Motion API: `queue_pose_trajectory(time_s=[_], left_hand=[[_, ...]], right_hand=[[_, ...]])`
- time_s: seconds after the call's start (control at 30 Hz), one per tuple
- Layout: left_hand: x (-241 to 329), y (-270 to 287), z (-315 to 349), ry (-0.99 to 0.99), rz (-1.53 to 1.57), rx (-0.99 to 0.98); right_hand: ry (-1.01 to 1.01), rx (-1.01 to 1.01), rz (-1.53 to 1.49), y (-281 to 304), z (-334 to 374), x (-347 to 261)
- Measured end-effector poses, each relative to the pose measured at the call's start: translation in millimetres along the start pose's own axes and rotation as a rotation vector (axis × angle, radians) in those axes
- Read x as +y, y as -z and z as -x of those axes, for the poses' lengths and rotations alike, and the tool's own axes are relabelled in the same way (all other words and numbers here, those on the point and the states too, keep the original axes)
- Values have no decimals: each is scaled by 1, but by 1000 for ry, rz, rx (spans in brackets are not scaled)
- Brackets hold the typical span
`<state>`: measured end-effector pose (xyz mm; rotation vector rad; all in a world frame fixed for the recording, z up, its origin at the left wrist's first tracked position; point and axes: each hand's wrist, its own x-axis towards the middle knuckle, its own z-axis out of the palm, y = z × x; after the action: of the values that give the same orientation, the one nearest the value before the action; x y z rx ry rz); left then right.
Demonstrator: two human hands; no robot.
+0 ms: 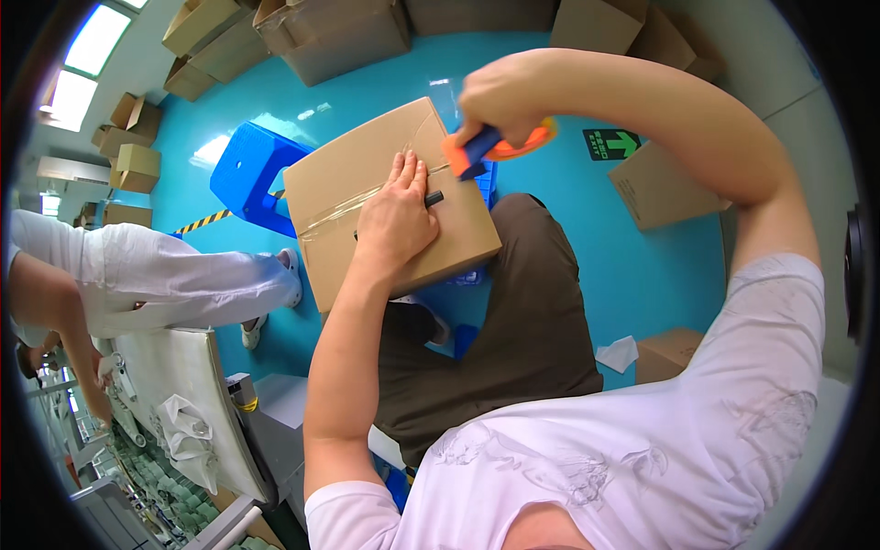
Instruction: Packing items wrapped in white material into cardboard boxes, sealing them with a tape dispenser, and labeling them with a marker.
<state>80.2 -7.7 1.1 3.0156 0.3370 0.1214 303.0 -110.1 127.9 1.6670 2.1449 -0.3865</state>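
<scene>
A closed brown cardboard box lies in front of me, with clear tape running along its top seam. My left hand presses on the top with its fingers stretched forward. A black pen-like stick sticks out between the thumb and fingers, the rest of it hidden under the palm. At the box's far right edge my right hand grips an orange and blue tape dispenser, slightly blurred. Its head meets the end of the taped seam.
Left of the box stands a blue plastic stool. A person in white trousers works at a bench on the left. Cardboard boxes line the far wall; another box sits right, near a green floor sign.
</scene>
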Motion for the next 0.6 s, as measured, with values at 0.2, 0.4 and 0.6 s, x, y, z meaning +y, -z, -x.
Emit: queue_pose_trajectory(time_s=[0.2,0.4,0.6], left_hand=[[10,1,-3,-26,-166,11],[18,17,-31,-617,-212,-129],[42,16,-71,-617,-350,-499]], right_hand=[[-109,43,-38,-77,74,33],[-91,-1,-21,-111,-6,-8],[-426,-297,66,-206,-64,20]])
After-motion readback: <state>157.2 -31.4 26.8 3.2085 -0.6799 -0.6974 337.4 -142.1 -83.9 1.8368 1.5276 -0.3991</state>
